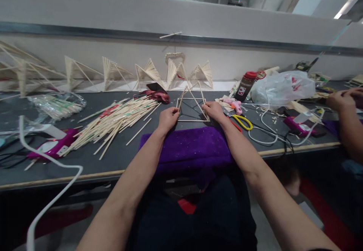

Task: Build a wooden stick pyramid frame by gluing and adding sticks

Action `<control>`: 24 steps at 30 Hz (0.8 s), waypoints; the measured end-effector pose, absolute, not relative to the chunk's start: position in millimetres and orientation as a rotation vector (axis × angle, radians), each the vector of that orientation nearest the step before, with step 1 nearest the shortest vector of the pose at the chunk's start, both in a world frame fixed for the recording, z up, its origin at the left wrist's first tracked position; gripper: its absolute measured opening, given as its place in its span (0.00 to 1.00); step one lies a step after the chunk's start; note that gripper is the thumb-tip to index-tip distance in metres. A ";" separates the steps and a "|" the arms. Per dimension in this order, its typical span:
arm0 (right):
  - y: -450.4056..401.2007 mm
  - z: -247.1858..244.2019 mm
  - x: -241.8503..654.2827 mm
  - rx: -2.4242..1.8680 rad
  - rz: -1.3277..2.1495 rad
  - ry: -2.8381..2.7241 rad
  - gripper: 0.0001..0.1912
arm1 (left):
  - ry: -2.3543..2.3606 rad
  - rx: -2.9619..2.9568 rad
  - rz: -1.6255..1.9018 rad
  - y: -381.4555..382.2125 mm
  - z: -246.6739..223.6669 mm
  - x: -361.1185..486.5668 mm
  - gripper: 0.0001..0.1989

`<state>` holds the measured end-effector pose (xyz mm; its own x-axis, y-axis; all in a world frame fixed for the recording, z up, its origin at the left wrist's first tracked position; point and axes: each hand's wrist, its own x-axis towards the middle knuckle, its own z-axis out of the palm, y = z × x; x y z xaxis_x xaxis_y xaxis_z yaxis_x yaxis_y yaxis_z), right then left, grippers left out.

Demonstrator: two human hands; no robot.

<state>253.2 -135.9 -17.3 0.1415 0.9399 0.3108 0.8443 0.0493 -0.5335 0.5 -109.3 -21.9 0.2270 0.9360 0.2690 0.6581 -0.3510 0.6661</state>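
Observation:
Between my hands a small frame of thin wooden sticks (193,120) stands on the dark table, with a square base and sticks leaning up from its sides. My left hand (168,119) pinches the frame at its left side. On the right side, my right hand (213,111) has its fingers closed on the frame as well. A folded purple towel (195,145) lies under my forearms at the table's edge. Left of my left hand spreads a pile of loose wooden sticks (119,116). Close by my right hand lie a pink glue gun (234,105) and yellow-handled scissors (242,122).
Finished-looking stick structures (150,73) line the back wall. A dark bottle with a red lid (246,85) and a plastic bag (283,88) stand right. Magenta power strips (53,145) with white cables lie at both sides. Another person's hands (342,101) are at far right.

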 end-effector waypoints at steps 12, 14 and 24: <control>-139.3 -12.7 253.1 -1.734 0.342 -1.634 0.17 | 1.509 2.061 0.865 -113.8 -18.0 -8.4 0.18; -139.7 -12.3 255.8 -1.704 0.398 -1.661 0.16 | 1.511 2.055 0.845 -115.9 -16.3 -10.3 0.17; -140.5 -10.1 248.9 -1.706 0.305 -1.714 0.13 | 1.478 2.026 0.789 -123.8 -7.8 -10.8 0.15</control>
